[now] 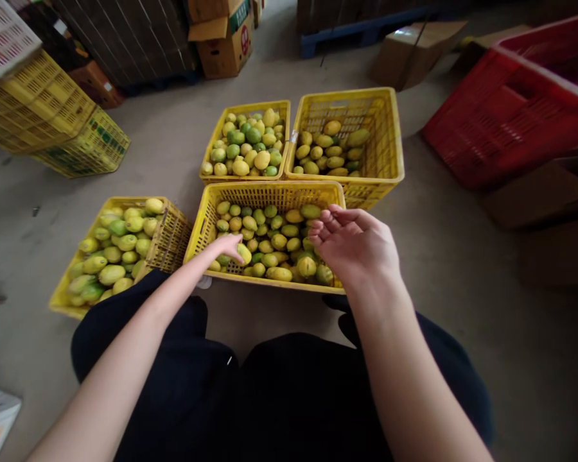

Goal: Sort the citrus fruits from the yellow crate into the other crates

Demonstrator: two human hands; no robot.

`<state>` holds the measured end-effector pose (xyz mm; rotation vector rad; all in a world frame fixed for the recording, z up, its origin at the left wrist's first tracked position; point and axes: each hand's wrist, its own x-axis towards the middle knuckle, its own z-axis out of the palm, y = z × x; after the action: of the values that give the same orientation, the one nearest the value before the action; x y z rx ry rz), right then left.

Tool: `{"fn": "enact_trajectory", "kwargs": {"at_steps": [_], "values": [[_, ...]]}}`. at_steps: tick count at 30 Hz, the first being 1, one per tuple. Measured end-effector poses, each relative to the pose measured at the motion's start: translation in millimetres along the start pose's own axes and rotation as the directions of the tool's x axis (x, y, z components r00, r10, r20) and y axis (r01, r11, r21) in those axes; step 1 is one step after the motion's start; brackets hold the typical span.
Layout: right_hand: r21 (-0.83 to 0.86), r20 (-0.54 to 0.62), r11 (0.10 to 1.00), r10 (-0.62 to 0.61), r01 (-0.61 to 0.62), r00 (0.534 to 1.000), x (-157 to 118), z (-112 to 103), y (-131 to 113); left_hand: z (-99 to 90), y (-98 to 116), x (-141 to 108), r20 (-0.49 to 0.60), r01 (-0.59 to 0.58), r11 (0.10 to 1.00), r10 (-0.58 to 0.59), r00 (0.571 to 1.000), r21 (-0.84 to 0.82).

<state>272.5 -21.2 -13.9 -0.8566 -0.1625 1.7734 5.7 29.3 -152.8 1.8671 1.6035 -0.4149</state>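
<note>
Lemon, yellow, one: lying at the left end of the near yellow crate [270,283], this yellow lemon [244,255] is sitting between the thumb and fingers of the left hand [228,246]; the grip is narrowing to the fruit's width and appears to be holding it, though how firmly, one cannot tell.

Right hand, one: this right hand [359,247] is hovering over the right end of the same crate, palm turned up, fingers loosely curling, holding nothing.

Loose fruit, many, yellow to green: these are covering much of the near crate's floor.

Further crates, three: a far left crate [289,112] is holding mixed yellow and green fruit; a far right crate [399,138] is holding a lower layer; a left crate [172,236] is standing beside the left leg, well filled.

Handling, judged: the lemon is probably weighing little, staying firm with slight give, its smooth rind possibly slipping if pinched at a tapering end. Best hold: thumb and fingers opposing across the broad middle, pressing gently to spare the skin.
</note>
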Motion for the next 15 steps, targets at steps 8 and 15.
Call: {"fn": "enact_trajectory", "kwargs": {"at_steps": [8,15], "values": [[-0.28,-0.124,0.954,0.074,-0.106,0.99,0.4,26.9,44.5,-112.9,76.4,-107.6,-0.244,-0.416,0.894,0.371,0.896,-0.165],[-0.121,0.035,0.92,0.378,-0.372,0.925,-18.7,21.6,45.8,-98.7,54.6,-64.4,-0.385,-0.356,0.748,0.146,0.911,-0.561]]}}
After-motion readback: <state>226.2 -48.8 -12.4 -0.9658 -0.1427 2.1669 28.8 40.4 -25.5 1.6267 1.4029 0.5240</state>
